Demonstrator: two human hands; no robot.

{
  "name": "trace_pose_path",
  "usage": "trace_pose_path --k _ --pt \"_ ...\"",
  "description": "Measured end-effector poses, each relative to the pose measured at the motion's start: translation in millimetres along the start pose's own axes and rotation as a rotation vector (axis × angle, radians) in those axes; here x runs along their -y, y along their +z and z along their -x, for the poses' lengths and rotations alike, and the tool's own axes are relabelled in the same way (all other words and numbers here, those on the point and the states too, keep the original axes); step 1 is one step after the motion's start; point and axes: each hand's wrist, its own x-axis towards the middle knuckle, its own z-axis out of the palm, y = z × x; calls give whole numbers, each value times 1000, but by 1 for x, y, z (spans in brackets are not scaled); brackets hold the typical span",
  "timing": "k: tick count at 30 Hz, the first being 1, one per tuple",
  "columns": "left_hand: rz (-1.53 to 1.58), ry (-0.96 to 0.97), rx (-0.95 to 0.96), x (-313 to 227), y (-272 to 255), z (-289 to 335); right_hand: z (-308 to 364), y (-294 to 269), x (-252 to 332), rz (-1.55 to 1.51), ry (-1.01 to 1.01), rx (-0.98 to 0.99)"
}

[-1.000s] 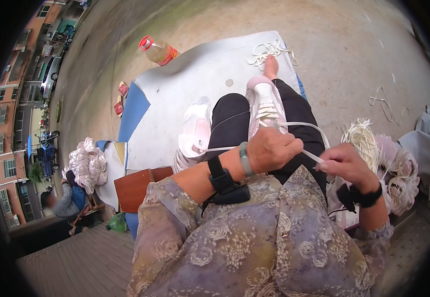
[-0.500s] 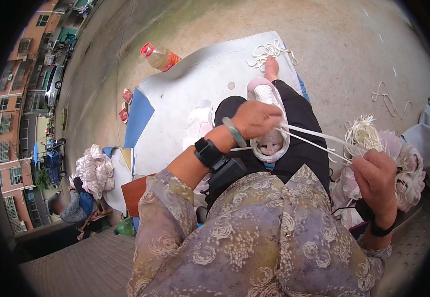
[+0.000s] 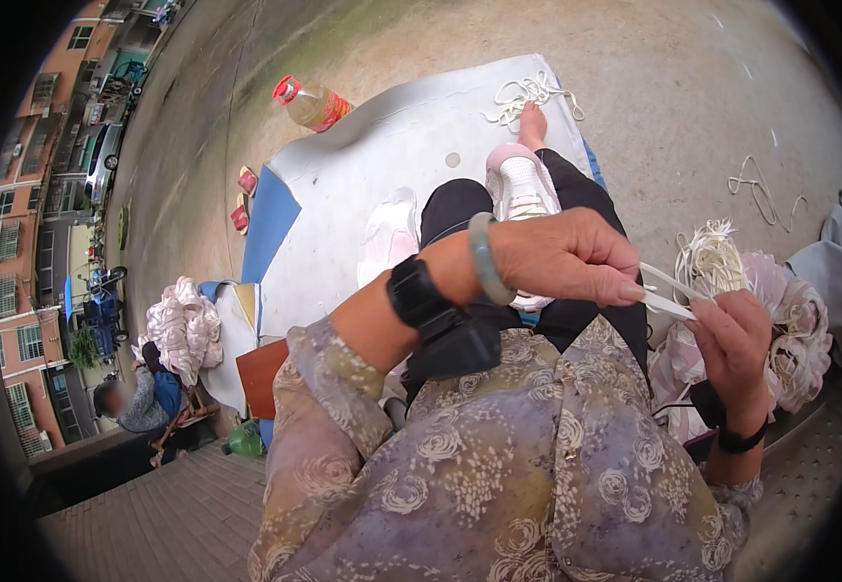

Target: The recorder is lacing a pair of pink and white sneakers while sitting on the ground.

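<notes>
A white shoelace [image 3: 671,293] runs in two strands between my hands. My left hand [image 3: 571,254] is closed on one end of it, thumb against fingers, with a pale bangle and a black device on that wrist. My right hand [image 3: 737,339] pinches the other end, beside my right thigh. On my lap rests a white and pink sneaker [image 3: 524,186], toe pointing away from me; my left hand and wrist hide much of its opening. Another pale sneaker [image 3: 390,230] lies to the left of my knee.
A white sheet [image 3: 363,145] spreads ahead, with a bottle [image 3: 314,105] at its far edge and loose laces [image 3: 529,100] by my bare foot. Right of me are a lace bundle [image 3: 710,257] and piled shoes [image 3: 797,344]. Another person [image 3: 144,398] sits at far left by a shoe heap [image 3: 184,330].
My left hand has moved right, from over the sneaker to close by my right hand. The stretch of lace between the hands is much shorter. My right hand has barely moved.
</notes>
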Motion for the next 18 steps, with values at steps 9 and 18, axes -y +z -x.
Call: trace_pose_path --k 9,18 --pt "127 615 -881 -43 -60 111 25 -1 -42 -833 732 -386" --pt "467 660 -1570 -9 -104 291 59 -27 -130 -925 862 -637"
